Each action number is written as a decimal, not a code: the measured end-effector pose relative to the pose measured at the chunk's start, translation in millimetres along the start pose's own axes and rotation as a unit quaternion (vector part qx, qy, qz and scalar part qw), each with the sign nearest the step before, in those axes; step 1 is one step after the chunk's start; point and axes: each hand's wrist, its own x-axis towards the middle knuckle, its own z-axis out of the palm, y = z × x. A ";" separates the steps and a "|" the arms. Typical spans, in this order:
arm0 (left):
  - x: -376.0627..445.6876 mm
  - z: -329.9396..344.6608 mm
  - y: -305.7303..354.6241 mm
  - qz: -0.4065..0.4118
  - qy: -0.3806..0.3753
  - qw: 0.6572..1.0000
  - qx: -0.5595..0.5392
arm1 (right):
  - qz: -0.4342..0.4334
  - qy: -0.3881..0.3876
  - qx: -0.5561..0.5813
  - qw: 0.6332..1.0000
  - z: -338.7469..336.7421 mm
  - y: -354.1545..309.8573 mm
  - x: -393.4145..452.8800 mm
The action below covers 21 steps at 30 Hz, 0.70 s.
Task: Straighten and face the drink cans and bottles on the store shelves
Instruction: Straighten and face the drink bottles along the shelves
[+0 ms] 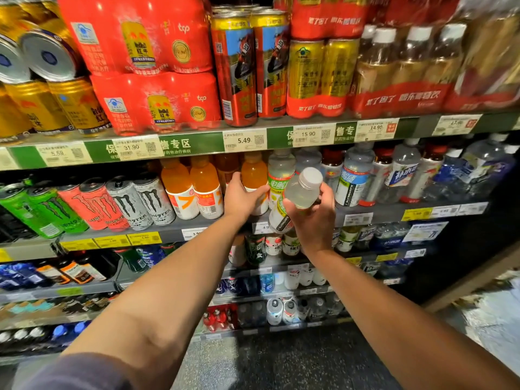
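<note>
Left hand (242, 197) grips orange bottle (254, 175) (2nd shelf (197, 223)); right hand (312, 218) clasps tilted clear bottle (298, 197)

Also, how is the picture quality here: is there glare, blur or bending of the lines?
In the head view, the green shelf-edge strip bows from wide-angle distortion; glare spots sit on the red shrink-wrapped can packs; the lower shelves are dim and soft; the tilted clear pale bottle with a grey cap in the right hand is slightly blurred; the left hand is sharper.
</note>
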 end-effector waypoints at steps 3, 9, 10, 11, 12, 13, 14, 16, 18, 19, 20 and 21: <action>-4.6 2.5 1.1 -0.003 0.041 0.999 0.004 | -0.005 -0.008 0.003 1.000 0.0 -0.4 0.5; -11.2 -5.6 -10.1 -0.006 0.091 0.995 0.031 | -0.035 0.002 0.001 0.999 4.5 -15.0 -1.0; -11.3 -7.7 -13.4 -0.004 0.101 0.994 0.038 | -0.033 0.001 0.004 0.999 6.5 -16.8 -1.5; -14.6 -11.8 -11.9 -0.001 0.108 0.993 0.042 | -0.030 -0.003 0.009 0.999 8.6 -19.3 -2.2; -16.0 -15.7 -13.1 0.005 0.114 0.993 0.044 | -0.029 -0.011 0.013 0.999 12.2 -21.3 -2.5; -20.0 -20.0 -9.9 0.011 0.121 0.991 0.049 | -0.030 -0.021 0.014 0.999 15.8 -23.1 -3.1; -21.7 -22.8 -9.7 0.023 0.130 0.990 0.052 | -0.035 -0.029 0.012 0.999 20.2 -23.1 -3.6; -24.7 -24.9 -11.6 0.032 0.136 0.989 0.053 | -0.052 -0.036 0.003 0.998 29.2 -24.1 -5.1; -28.1 -26.7 -12.8 0.030 0.139 0.988 0.055 | -0.071 -0.031 -0.007 0.997 36.7 -27.1 -5.7; -29.7 -27.9 -13.0 0.025 0.144 0.987 0.061 | -0.066 -0.037 0.000 0.997 38.7 -30.8 -5.9; -29.3 -28.6 -14.9 0.023 0.152 0.986 0.069 | -0.054 -0.049 0.013 0.997 41.2 -34.3 -5.8; -29.7 -29.5 -13.5 0.020 0.159 0.984 0.079 | -0.042 -0.063 0.021 0.997 42.8 -37.7 -5.6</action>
